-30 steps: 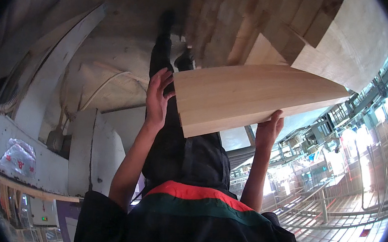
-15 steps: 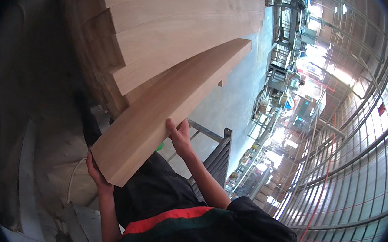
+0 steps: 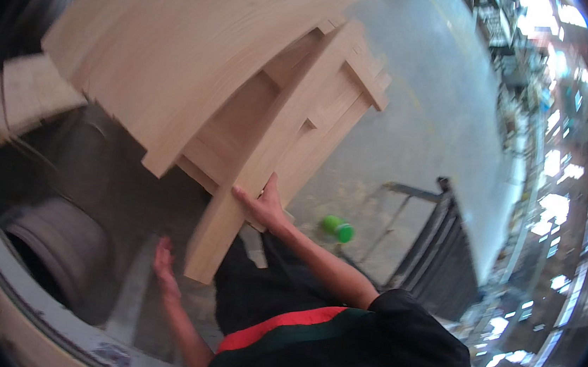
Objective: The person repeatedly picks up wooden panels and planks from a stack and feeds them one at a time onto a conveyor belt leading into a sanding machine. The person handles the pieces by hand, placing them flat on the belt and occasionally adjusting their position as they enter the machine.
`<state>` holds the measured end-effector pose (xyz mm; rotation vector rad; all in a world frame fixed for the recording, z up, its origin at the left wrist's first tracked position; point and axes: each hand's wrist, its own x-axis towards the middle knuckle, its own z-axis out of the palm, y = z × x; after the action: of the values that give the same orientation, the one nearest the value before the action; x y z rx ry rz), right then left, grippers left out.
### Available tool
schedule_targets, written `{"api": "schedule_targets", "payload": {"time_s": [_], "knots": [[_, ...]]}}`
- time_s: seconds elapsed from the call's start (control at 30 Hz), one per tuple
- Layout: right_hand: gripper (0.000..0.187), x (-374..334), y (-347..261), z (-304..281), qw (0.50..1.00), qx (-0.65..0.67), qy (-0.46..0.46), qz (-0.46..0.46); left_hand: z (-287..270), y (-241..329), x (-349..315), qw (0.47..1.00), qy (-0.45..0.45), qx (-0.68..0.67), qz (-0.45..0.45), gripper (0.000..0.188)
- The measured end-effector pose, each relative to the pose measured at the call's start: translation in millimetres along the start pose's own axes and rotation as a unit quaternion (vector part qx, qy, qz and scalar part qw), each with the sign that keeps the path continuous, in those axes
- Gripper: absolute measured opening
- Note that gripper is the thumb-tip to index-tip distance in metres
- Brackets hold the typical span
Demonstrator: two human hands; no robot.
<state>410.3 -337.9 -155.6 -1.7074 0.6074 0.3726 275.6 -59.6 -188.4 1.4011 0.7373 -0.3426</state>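
Observation:
A long pale wooden board [image 3: 281, 129] stands turned on its narrow edge, leaning away from me beside a wide stack of wooden boards [image 3: 180, 45]. My right hand [image 3: 265, 205] grips the board near its close end, thumb on the near side; the fingers behind it are partly hidden. My left hand [image 3: 167, 270] is off the board, just left of its near end, fingers stretched out and holding nothing. More lower boards [image 3: 325, 119] show beyond and under the held one, with gaps between them.
A green bottle-like container [image 3: 337, 228] is on the floor to the right, near a dark slatted metal rack [image 3: 440, 247]. At left are a short pile of boards [image 3: 38, 88], a round greyish container [image 3: 65, 246] and a pale metal rail [image 3: 34, 311].
My left hand has let go of the board's near end and moved away from it. The board has turned up more on its edge. My view has swung, bringing the green container into full sight.

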Motion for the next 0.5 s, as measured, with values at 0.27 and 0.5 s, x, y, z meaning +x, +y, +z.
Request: {"api": "schedule_targets", "payload": {"time_s": [0.27,0.5], "knots": [[0.095,-7.7,53.3,-22.1,0.989,0.137,-0.055,0.009,150.4,172.5,4.4,0.922,-0.235,0.290,0.101,0.067],[0.083,-30.4,127.8,-59.3,0.952,0.234,-0.189,0.054,299.7,208.0,102.5,0.893,-0.275,0.339,0.106,0.079]]}}
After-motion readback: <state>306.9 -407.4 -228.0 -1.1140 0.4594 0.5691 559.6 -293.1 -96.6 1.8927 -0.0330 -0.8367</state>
